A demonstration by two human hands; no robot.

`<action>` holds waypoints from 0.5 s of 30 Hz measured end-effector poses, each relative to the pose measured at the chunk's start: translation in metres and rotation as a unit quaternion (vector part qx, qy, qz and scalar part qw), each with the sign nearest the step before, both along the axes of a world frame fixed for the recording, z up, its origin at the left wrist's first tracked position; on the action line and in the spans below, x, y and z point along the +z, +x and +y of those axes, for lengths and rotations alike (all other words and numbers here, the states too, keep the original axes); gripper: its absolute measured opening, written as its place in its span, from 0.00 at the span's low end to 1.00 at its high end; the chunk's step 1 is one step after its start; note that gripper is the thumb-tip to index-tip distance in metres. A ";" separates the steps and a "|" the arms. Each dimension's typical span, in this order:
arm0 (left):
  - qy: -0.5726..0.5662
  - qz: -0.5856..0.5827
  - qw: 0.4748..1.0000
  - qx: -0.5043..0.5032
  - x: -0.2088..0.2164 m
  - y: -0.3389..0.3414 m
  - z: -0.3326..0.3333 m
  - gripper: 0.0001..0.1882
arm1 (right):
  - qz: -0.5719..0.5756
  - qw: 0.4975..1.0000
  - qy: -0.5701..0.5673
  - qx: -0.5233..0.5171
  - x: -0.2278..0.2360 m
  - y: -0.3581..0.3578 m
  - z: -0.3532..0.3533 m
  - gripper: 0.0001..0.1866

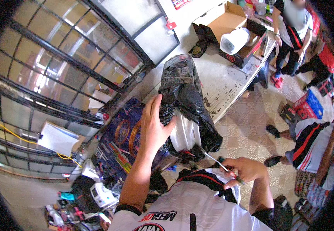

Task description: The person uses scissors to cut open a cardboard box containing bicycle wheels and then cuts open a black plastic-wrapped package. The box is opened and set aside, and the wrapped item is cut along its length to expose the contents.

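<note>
A long package [178,77] wrapped in black plastic lies at the table's near end. Its wrapping is parted at the near end, baring white plastic [184,133] inside. My left hand [154,125] rests against the package's left side, fingers stretched out and thumb spread toward the white plastic. In my closed right hand [244,171] is a thin metal-shafted tool [212,157] that looks like a screwdriver. Its shaft points at the package's near right corner; whether the tip touches is unclear. The fingers hide most of its handle.
Beyond the package, an open cardboard box [223,23] and a white plastic-wrapped item [234,41] share the table [228,82]. Barred window panels [65,50] line the left. People stand at right, near a blue-and-red box [308,106]. Assorted goods [68,210] lie at lower left.
</note>
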State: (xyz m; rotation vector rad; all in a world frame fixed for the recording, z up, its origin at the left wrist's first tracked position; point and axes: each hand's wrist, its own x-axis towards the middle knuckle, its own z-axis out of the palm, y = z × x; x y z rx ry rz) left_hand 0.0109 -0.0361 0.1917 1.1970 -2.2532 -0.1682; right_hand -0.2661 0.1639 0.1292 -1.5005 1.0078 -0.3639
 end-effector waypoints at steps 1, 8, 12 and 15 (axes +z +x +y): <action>0.065 0.063 0.996 -0.005 -0.005 -0.001 -0.004 0.37 | -0.056 0.998 0.016 -0.013 0.002 0.009 -0.001 0.37; 0.035 0.121 0.992 -0.006 -0.025 -0.007 0.009 0.16 | -0.189 0.962 0.021 -0.195 0.006 0.098 -0.035 0.33; -0.028 0.126 0.989 -0.074 -0.033 -0.009 0.033 0.16 | -0.183 0.949 0.005 -0.256 0.017 0.109 -0.054 0.35; 0.002 0.148 0.982 -0.120 -0.047 -0.003 0.050 0.19 | -0.263 0.926 0.018 -0.270 0.022 0.108 -0.052 0.38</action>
